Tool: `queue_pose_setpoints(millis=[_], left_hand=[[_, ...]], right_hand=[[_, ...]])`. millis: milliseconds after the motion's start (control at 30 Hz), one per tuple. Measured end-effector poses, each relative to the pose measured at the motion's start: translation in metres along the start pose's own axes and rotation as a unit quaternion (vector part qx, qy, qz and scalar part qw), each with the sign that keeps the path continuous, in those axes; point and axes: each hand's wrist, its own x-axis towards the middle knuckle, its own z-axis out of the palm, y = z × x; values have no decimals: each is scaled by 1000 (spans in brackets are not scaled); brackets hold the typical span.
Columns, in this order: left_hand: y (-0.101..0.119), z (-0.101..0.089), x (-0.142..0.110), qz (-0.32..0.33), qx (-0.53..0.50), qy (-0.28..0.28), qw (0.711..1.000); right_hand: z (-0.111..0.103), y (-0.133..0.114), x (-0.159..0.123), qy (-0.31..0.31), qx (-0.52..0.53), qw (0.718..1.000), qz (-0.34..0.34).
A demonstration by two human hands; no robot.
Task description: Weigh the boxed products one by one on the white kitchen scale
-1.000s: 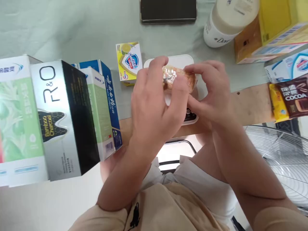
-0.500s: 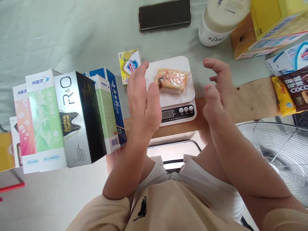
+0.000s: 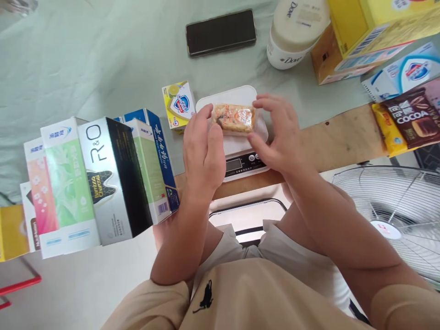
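Note:
A clear-wrapped pastry packet [image 3: 234, 118] sits on the white kitchen scale [image 3: 244, 163], whose display faces me. My left hand [image 3: 202, 146] has its fingertips on the packet's left end. My right hand [image 3: 278, 137] curls its fingers round the right end. Both hands pinch the packet just over the scale's platform. Whether the packet rests on the platform or is slightly lifted is unclear.
Upright toothpaste boxes [image 3: 103, 178] stand at the left, a yellow soap box [image 3: 177, 104] beside the scale. A black phone [image 3: 221, 32] and a Dove jar [image 3: 292, 36] lie behind. Cartons [image 3: 360, 32] and a cocoa snack pack [image 3: 412, 119] are at the right, a fan [image 3: 395, 215] below.
A second ago both hands held the packet over the scale; they let it go and drew apart, and now they have closed on its two ends again.

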Motion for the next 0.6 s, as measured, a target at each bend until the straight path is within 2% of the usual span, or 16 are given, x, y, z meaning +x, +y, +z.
queue_pose_setpoints(millis=[167, 300, 400, 467, 533, 600], left_hand=[[-8, 5, 5, 31, -46, 9, 998], [1, 7, 2, 32, -74, -14, 997], [22, 2, -7, 37, -90, -27, 995], [41, -8, -16, 24, -76, -16, 997], [61, -23, -26, 21, -65, 29, 997], [77, -43, -34, 14, -118, 89, 989]], right_hand=[[8, -5, -3, -45, -93, 994, 30], [7, -13, -3, 35, -90, 995, -22], [7, -28, -6, 98, -83, 989, -68], [10, -42, -10, 126, -80, 984, -93], [16, -57, -16, 131, -72, 983, -108], [23, -70, -23, 90, -60, 988, -111]])
